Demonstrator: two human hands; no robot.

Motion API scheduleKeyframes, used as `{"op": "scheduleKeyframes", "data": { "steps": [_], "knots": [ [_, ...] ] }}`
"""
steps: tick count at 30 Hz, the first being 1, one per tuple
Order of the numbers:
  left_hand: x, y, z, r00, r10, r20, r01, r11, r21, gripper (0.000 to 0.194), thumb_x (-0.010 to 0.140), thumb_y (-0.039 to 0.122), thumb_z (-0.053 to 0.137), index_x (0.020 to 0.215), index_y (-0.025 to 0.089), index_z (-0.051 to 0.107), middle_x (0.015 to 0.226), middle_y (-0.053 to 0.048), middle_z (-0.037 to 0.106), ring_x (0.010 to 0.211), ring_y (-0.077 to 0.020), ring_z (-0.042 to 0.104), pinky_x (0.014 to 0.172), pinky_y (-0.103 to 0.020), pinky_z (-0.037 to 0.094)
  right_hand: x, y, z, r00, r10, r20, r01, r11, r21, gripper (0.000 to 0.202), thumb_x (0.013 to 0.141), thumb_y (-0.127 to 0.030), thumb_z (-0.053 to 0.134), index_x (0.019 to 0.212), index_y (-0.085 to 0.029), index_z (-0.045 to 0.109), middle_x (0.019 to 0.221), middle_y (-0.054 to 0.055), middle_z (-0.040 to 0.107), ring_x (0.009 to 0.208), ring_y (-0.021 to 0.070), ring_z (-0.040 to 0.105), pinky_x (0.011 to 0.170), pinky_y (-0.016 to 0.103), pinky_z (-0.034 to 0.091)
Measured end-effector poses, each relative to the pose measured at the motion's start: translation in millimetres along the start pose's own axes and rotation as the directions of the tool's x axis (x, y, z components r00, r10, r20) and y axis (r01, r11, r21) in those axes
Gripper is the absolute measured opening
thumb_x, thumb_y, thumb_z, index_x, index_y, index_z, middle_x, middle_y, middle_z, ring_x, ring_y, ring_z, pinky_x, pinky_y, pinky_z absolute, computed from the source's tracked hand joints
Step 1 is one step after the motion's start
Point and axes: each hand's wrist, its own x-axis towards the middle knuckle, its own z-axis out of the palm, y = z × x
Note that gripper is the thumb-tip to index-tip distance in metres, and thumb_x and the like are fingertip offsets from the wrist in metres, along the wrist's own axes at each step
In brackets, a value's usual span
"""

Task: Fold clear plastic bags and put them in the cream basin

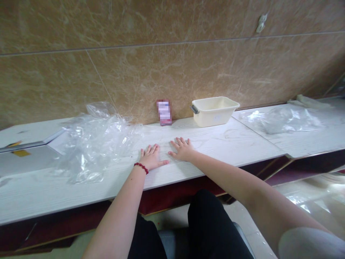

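My left hand [151, 158] and right hand [183, 149], fingers spread wide, palms down near worktop [210, 144] front edge.

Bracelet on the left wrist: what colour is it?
The bracelet is dark red, best seen in the head view.

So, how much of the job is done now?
Done, it seems: the cream tub is set out by the wall. In hand: nothing; the left hand and right hand lie spread on the white table. Left to do: probably most of it, as the clear plastic heap lies loose and crumpled, but I can't tell exactly.
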Motion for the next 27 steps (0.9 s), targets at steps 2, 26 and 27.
{"op": "scheduleKeyframes", "data": {
  "steps": [2,26,27],
  "knots": [
    [-2.9,-5.1,-2.4,1.000,0.015,0.027,-0.015,1.000,0.005,0.097,0.055,0.070,0.035,0.130,0.016,0.009,0.136,-0.011,0.008,0.122,-0.0325,0.000,0.092,-0.054,0.001,-5.0,6.2,-3.6,1.000,-0.015,0.004,0.015,1.000,-0.011,0.072,0.067,-0.067,0.023,0.126,-0.027,0.024,0.133,0.009,0.019,0.121,0.0300,0.011,0.090,0.056,0.001],
    [-41.8,63.4,-2.1,0.984,0.177,-0.026,-0.178,0.982,-0.068,0.090,0.064,0.068,0.026,0.124,0.000,0.025,0.130,-0.021,0.021,0.121,-0.0283,0.017,0.096,-0.039,0.015,-45.9,23.0,-60.0,0.719,-0.695,0.034,0.681,0.693,-0.236,0.018,0.073,-0.024,0.044,0.070,-0.021,0.061,0.073,0.004,0.059,0.082,0.0163,0.045,0.090,0.045,0.008],
    [-41.7,64.1,-1.5,0.985,0.174,-0.023,-0.175,0.982,-0.071,0.089,0.065,0.067,0.027,0.124,-0.001,0.025,0.130,-0.021,0.021,0.120,-0.0284,0.018,0.096,-0.039,0.016,-44.7,22.1,-59.4,0.713,-0.699,0.045,0.683,0.680,-0.267,0.019,0.074,-0.023,0.042,0.068,-0.020,0.060,0.071,0.004,0.058,0.079,0.0159,0.045,0.089,0.045,0.009]
  ]
}}
